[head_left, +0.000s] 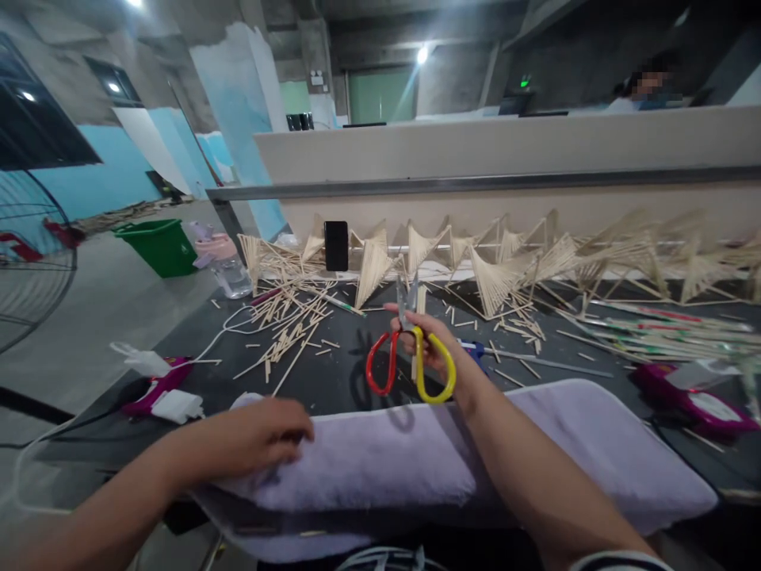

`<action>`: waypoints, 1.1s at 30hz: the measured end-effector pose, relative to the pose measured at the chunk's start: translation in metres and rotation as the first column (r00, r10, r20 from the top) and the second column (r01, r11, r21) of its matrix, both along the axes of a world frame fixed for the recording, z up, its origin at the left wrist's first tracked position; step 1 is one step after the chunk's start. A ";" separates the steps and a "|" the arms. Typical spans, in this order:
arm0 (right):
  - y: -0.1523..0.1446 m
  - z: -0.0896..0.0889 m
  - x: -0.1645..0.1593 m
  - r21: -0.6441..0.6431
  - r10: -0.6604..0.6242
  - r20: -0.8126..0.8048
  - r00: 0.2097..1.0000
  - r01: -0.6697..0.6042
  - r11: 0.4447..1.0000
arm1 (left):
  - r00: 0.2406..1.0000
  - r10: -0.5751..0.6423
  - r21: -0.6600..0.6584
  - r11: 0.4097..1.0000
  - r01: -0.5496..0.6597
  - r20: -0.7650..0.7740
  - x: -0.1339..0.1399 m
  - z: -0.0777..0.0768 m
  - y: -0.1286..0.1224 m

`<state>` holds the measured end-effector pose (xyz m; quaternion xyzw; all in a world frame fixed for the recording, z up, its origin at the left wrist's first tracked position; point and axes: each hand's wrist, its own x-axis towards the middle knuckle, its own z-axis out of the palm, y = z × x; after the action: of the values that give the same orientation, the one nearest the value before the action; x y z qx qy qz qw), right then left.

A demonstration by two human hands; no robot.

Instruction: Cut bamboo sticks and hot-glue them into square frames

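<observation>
R hand [433, 349] holds scissors [410, 361] w/ one red loop & one yellow loop, blades up, plus a thin stick [418, 333], just behind the purple towel [416, 460]. L hand [255, 436] lies flat on the towel's left end, fingers loose, holding nothing. Behind the towel: loose sticks [291, 329], stick fans [493, 274], black phone [336, 245]. No words can be read
</observation>
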<state>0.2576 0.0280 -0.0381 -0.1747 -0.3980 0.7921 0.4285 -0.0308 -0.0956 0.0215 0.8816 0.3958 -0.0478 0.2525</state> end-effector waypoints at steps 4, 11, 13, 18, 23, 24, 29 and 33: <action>-0.004 -0.014 -0.027 -0.092 0.088 0.124 0.988 -0.076 0.993 | 0.993 0.098 0.307 0.945 -0.116 0.072 0.011 -0.027 0.080; 0.000 -0.020 -0.042 -0.165 0.130 0.231 0.964 -0.093 0.982 | 0.976 0.122 0.423 0.906 -0.036 -0.179 0.009 -0.072 0.150; 0.001 -0.021 -0.044 -0.148 0.042 0.350 0.936 0.011 0.989 | 0.962 0.117 0.408 0.913 -0.007 -0.246 0.010 -0.069 0.155; 0.001 -0.027 -0.047 -0.025 -0.117 0.531 0.839 0.154 0.988 | 0.943 0.089 0.362 0.932 0.035 -0.320 0.014 -0.063 0.162; 0.000 -0.027 -0.045 0.037 -0.177 0.577 0.797 0.191 0.981 | 0.940 0.079 0.346 0.937 0.043 -0.331 0.017 -0.062 0.164; -0.001 -0.026 -0.045 0.034 -0.183 0.580 0.794 0.201 0.979 | 0.940 0.078 0.345 0.938 0.043 -0.332 0.017 -0.060 0.162; 0.001 -0.028 -0.042 -0.029 -0.145 0.479 0.866 0.180 0.983 | 0.966 0.113 0.394 0.919 -0.012 -0.233 0.010 -0.029 0.131; 0.005 -0.032 -0.041 -0.075 -0.065 0.415 0.907 0.105 0.992 | 0.977 0.185 0.321 0.936 -0.143 -0.103 -0.016 0.000 0.066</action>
<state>0.2167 0.0331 -0.0700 -0.3754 -0.4329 0.7362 0.3602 -0.0465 -0.0292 0.0216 0.8692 0.4863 -0.0215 0.0866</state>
